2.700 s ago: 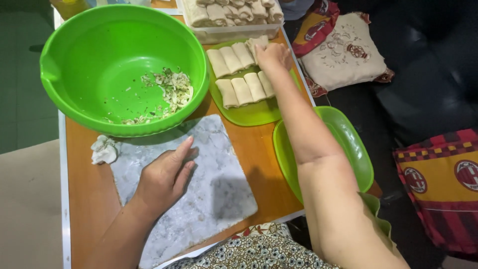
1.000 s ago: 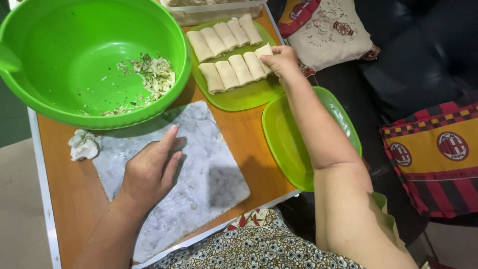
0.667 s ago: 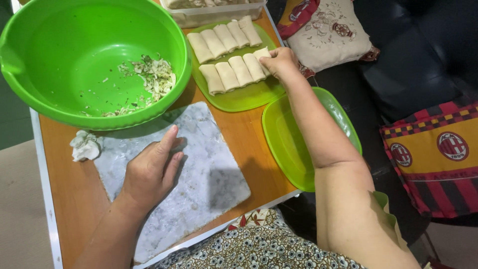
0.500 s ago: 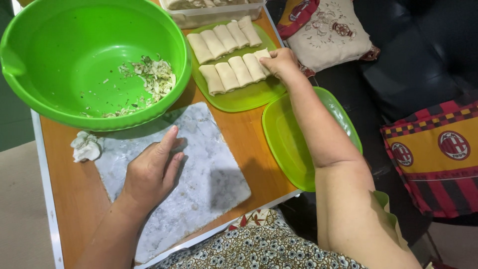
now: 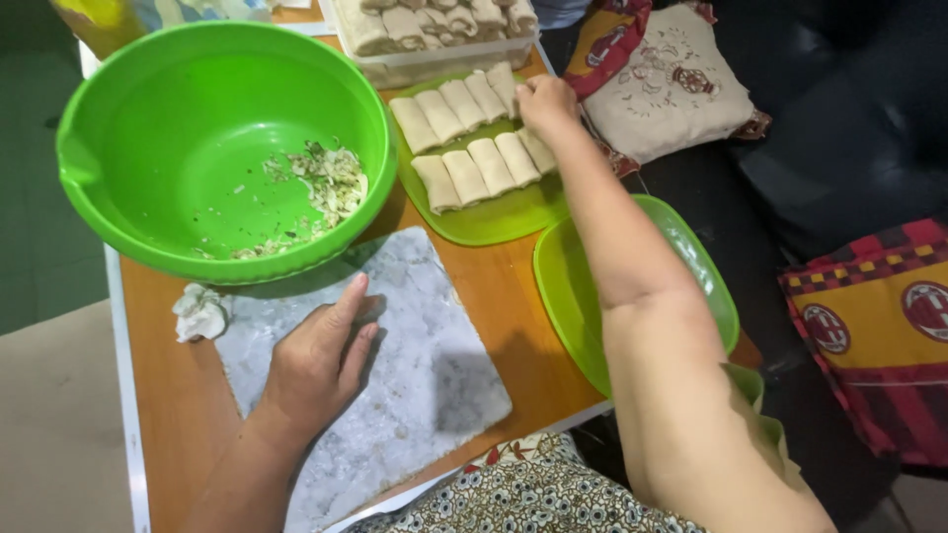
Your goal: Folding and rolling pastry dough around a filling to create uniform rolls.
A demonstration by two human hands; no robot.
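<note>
Green plate [image 5: 484, 212] carries two rows of finished rolls [image 5: 474, 128]; my right hand [image 5: 545, 99] closes its fingers on the last one there. Left hand [image 5: 321, 360] lies spread on the bare marble slab [image 5: 434, 375]; little filling [image 5: 321, 183] remains in the bowl [image 5: 118, 148].

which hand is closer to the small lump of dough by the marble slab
Left. The left hand lies flat on the marble slab, just right of the dough lump. The right hand is far off, at the rolls on the green plate.

Left hand [image 5: 318, 363] lies flat, right hand [image 5: 545, 101] reaches forward, curled.
</note>
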